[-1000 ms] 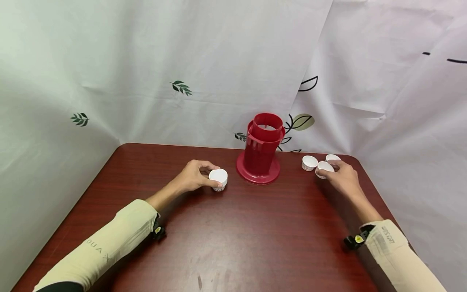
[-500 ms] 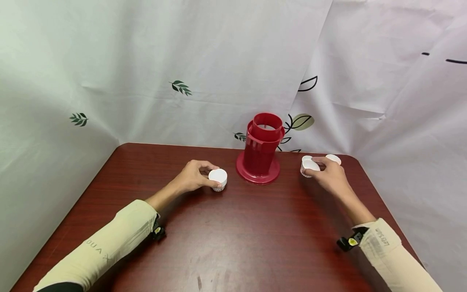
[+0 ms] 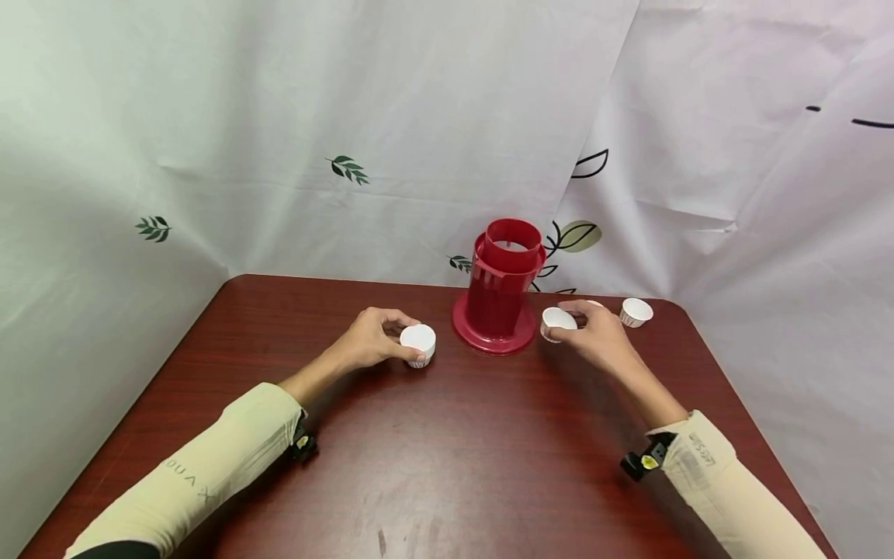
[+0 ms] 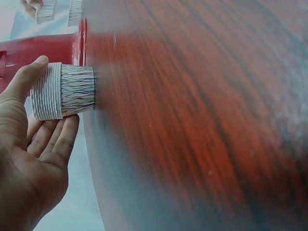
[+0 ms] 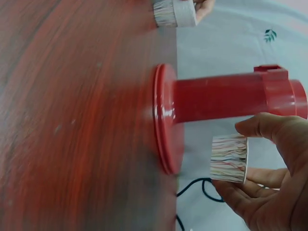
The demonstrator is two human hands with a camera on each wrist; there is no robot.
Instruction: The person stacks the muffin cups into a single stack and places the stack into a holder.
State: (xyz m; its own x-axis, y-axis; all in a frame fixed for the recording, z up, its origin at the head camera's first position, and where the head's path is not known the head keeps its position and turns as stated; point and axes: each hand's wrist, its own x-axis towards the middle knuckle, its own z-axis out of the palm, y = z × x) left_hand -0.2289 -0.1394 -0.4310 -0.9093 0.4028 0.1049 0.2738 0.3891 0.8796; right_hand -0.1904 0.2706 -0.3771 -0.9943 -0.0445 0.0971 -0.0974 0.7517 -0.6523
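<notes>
My left hand (image 3: 373,338) grips a stack of white paper baking cups (image 4: 62,91) between thumb and fingers, left of the red stand. Several rims show nested together, and wavy coloured lines run down the side. Over on the right, my right hand (image 3: 604,338) pinches a single paper baking cup (image 5: 229,159) of the same pattern, just right of the stand's base. In the right wrist view this cup appears raised off the tabletop. The red plastic stand (image 3: 497,303) rises upright between both hands, with a round base and an open ring at its top.
One white baking cup (image 3: 636,312) sits near the table's back right corner. Another shows only its rim, mostly hidden behind my right hand. A patterned white curtain (image 3: 391,116) hangs behind the brown table (image 3: 447,466). A dark cable (image 5: 192,185) appears beyond the table edge.
My right hand has moved left from the group of cups toward the red stand, carrying one baking cup. My left hand and its stack have stayed in place.
</notes>
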